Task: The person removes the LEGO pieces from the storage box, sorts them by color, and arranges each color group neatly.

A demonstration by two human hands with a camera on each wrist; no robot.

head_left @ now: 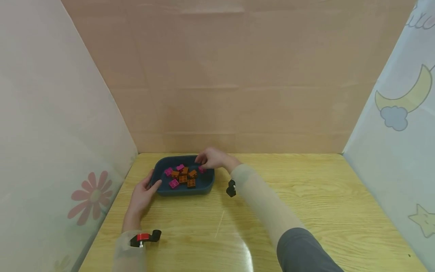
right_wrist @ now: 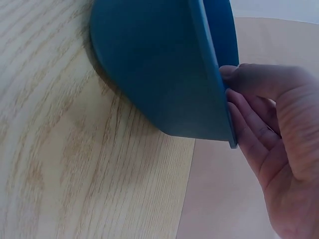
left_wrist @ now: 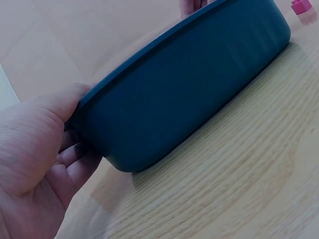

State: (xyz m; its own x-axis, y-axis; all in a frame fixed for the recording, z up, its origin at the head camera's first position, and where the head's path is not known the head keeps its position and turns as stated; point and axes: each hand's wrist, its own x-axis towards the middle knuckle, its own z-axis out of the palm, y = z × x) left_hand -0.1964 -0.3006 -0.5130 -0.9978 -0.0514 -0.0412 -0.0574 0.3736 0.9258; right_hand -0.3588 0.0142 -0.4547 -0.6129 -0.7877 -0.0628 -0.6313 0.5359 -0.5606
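A dark blue plastic tray (head_left: 185, 191) stands on the table, with several pink toy bricks (head_left: 174, 183) and orange toy bricks (head_left: 191, 183) lying in it. My left hand (head_left: 142, 195) grips the tray's left end, thumb at the rim and fingers along the outer wall. Over the right end reaches my right hand (head_left: 214, 158), its thumb and bent fingers at a pink toy brick (head_left: 202, 169) inside that end. In the right wrist view, the tray wall (right_wrist: 154, 69) hides whatever lies between those fingertips.
In the left wrist view, another pink brick (left_wrist: 301, 6) shows past the tray's far end. The wooden table (head_left: 306, 196) is bounded by a brown backdrop (head_left: 244, 94) behind and by printed white sheets (head_left: 391, 170) at the sides.
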